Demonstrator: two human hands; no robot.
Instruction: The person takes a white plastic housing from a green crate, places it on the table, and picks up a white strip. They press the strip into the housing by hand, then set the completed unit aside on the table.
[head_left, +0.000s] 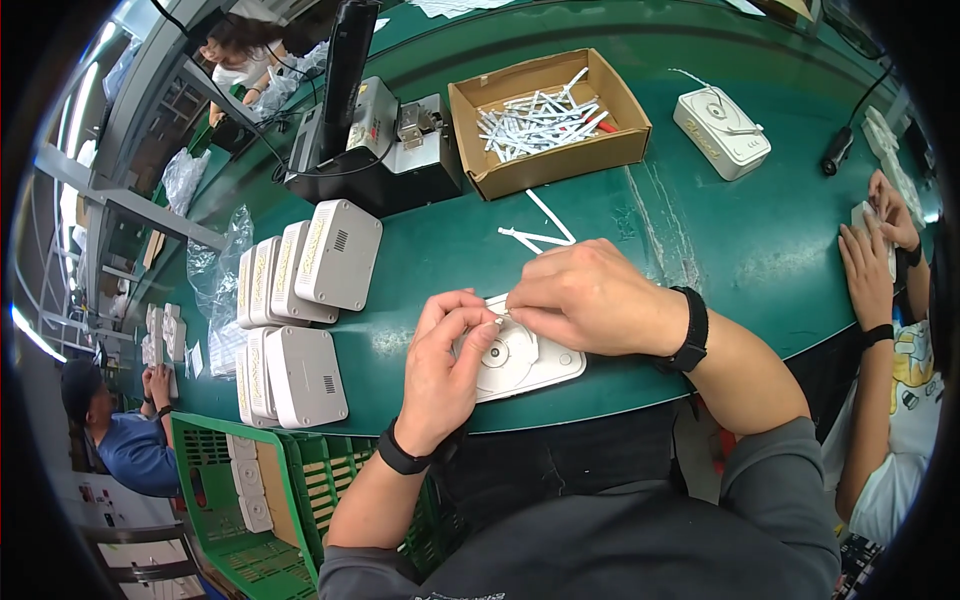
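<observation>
A green table [430, 270] spreads beneath the work, with a green crate [183, 455] below its near edge at the left. On the table stand a black-and-grey machine [375, 182] and, just to its right, a cardboard box [560, 172] holding many white strips [530, 125]. Two rows of white casings [340, 255] stand on edge at the left. One more white casing [722, 130] lies well apart at the upper right. The task's thing, a flat white unit [553, 370] with a round recess, lies at the table's near edge, under both hands. The person's left hand [440, 365] curls over its left side, thumb and fingers nearly meeting; the right hand [590, 298] bends its fingertips close together just beside them. Whether either pinches some small part cannot be told. Beyond them lie a few loose strips [550, 217].
</observation>
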